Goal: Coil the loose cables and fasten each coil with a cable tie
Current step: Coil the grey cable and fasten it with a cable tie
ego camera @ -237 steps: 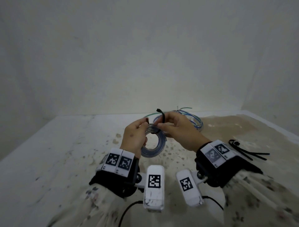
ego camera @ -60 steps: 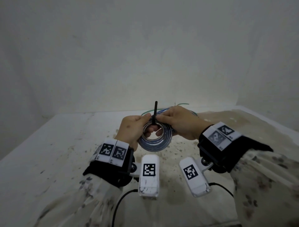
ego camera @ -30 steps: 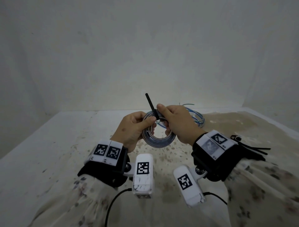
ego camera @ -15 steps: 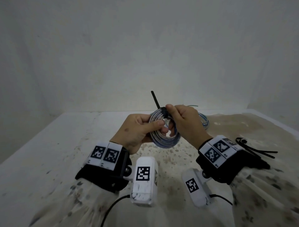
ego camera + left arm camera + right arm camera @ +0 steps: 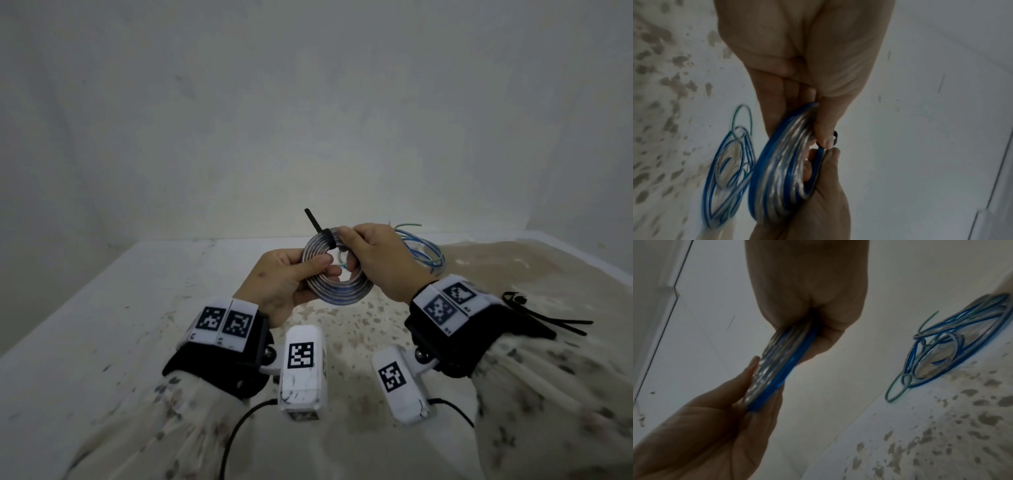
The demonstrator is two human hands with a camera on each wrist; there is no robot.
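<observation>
A coil of silver-and-blue cable point(image 5: 337, 291) is held up over the table between both hands. My left hand point(image 5: 325, 269) grips its left side, thumb on top and fingers underneath. My right hand point(image 5: 346, 240) pinches the coil's top, right beside a black cable tie point(image 5: 329, 236) wrapped round the strands; the tie's tail sticks up to the left. The left wrist view shows the coil point(image 5: 781, 170) edge-on with the tie point(image 5: 835, 138) by my thumb. In the right wrist view the coil point(image 5: 777, 366) is squeezed between both hands.
A loose bundle of blue, grey and green cables point(image 5: 424, 253) lies on the stained white table point(image 5: 137, 325) behind my right hand, also seen as the cables point(image 5: 957, 344). Spare black cable ties point(image 5: 534, 315) lie at the right. Walls close off the back and the sides.
The tie, loosely bent over the coil earlier, now sits closed round it with its tail sticking out. In the last second the coil tilted slightly; both hands kept their hold.
</observation>
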